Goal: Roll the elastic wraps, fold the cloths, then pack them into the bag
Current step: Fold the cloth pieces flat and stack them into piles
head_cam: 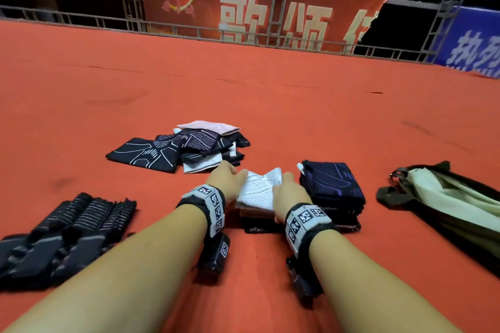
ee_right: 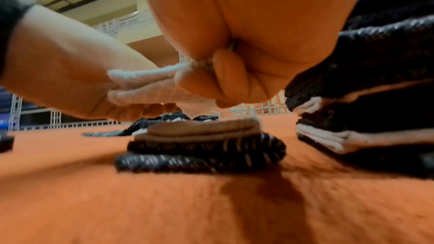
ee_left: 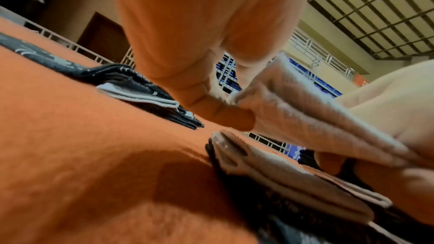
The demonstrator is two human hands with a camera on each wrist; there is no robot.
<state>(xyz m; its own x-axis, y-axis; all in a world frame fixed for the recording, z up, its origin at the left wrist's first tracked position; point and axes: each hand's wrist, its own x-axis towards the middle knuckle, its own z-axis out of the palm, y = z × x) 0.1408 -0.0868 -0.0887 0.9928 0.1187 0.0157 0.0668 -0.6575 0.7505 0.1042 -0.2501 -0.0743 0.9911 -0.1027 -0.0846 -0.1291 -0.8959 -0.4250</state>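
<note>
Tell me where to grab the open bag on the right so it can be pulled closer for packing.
Take the bag by its dark strap loop, which lies flat on the red mat at the bag's near-left end, beside the metal ring. Come in from the left with the right hand: the strap sticks out free of the pale lining, so fingers can slip under it.

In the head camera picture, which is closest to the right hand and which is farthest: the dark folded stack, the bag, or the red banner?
From the right hand:
1. Dark folded stack, just beside it on the right.
2. Bag, farther right on the carpet.
3. Red banner, far back behind the railing.
</note>
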